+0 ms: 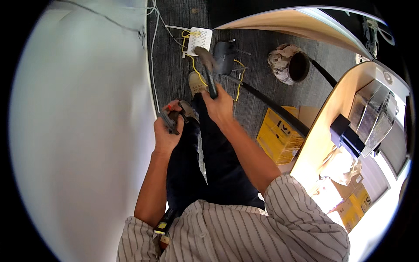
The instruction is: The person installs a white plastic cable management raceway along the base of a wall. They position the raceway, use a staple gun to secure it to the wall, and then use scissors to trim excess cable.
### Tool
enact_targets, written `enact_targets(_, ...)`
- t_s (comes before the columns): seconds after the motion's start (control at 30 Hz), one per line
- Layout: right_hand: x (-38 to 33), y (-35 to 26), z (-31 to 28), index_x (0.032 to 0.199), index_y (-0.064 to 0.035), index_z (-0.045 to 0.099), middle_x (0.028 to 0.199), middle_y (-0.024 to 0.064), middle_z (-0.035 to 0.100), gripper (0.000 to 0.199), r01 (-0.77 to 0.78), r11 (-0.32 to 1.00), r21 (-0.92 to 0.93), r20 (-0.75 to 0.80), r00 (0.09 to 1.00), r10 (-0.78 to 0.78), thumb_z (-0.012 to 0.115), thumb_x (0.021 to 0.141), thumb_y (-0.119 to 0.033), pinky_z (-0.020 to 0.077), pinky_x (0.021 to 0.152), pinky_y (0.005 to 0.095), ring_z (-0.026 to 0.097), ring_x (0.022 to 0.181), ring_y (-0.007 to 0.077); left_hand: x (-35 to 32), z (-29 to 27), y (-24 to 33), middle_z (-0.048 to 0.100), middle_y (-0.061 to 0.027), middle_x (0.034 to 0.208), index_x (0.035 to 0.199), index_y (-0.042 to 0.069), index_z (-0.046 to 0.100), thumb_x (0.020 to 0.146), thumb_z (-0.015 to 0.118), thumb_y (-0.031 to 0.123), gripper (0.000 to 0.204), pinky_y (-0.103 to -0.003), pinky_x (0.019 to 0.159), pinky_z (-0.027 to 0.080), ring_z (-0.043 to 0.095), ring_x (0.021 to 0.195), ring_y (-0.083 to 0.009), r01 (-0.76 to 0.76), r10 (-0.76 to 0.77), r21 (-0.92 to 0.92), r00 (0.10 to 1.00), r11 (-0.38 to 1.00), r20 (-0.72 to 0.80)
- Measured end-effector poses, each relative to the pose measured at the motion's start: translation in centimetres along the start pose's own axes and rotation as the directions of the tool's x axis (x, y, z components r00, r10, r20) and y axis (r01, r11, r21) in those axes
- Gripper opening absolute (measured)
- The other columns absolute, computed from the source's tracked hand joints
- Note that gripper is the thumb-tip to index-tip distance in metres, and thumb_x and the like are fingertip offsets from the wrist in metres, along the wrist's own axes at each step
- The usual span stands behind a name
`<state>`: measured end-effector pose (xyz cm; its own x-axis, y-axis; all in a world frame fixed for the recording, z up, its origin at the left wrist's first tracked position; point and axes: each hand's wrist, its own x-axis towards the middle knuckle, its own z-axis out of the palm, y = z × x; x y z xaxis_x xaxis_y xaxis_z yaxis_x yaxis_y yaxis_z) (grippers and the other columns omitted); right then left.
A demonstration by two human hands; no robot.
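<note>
My right hand [219, 104] is closed around the black handle of a tool [212, 87]. Its brownish head points away from me and is smeared by motion, so its kind is unclear. To the left, near the wall, my left hand [166, 131] grips a dark grey, angular object [169, 121] with a small red spot; the fingers partly cover it, and I cannot make out its kind. Both hands are in the air above my legs and shoes [197, 83]. Beyond the tool's head, a white router-like box [200, 38] and a black device [224, 57] sit on the floor.
Yellow cables [198, 75] and white cables [153, 48] run over the dark carpet [174, 65]. At left rises a pale wall [78, 131]. A patterned pot [281, 63], a yellow box [279, 135], a black table leg [275, 107] and a wooden desk [321, 118] stand to the right.
</note>
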<state>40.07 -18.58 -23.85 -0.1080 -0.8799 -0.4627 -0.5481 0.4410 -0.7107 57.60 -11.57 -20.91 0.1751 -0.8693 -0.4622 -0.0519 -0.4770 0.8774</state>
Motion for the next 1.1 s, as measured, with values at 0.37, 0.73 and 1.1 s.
enact_targets(0.37,-14.9,-4.5,-3.2,0.133,0.0019,0.045,0.109,0.0181,0.061,0.050,0.006,0.976,0.219,0.347,0.934,-0.084,0.063,0.087,-0.005,0.0496,0.084,0.0331,0.062,0.099,0.0225,-8.0,0.3,3.3,0.065,-0.0075,0.089,0.102,-0.002,0.063,0.082,0.080,0.019,0.034,-0.028,0.071,0.051,0.062,0.079,-0.0140,-0.045,0.044,0.078,0.999,0.996,0.024)
enact_targets(0.73,-13.1,2.3,-3.4,0.136,0.0000,0.048,0.111,0.0163,0.064,0.052,-0.083,0.904,0.420,0.506,0.848,-0.157,0.065,0.088,-0.011,0.0516,0.084,0.0358,0.064,0.096,0.0255,-7.9,2.8,-1.2,0.068,-0.0067,0.082,0.094,-0.001,0.068,0.084,0.075,0.026,0.030,-0.030,0.070,0.052,0.064,0.074,-0.0159,0.307,-0.314,-0.078,0.943,0.949,-0.113)
enact_targets(1.1,14.2,36.1,2.3,0.099,0.0049,0.063,0.093,0.0190,0.066,0.037,-0.465,0.858,0.220,0.007,0.880,0.475,0.062,0.089,-0.031,0.0495,0.075,0.0380,0.062,0.080,0.0270,-3.2,9.9,-21.2,0.067,-0.0036,0.096,0.102,0.003,0.066,0.086,0.074,0.017,0.022,-0.028,0.080,0.048,0.060,0.087,-0.0128,0.385,-0.423,-0.190,0.875,0.903,-0.237)
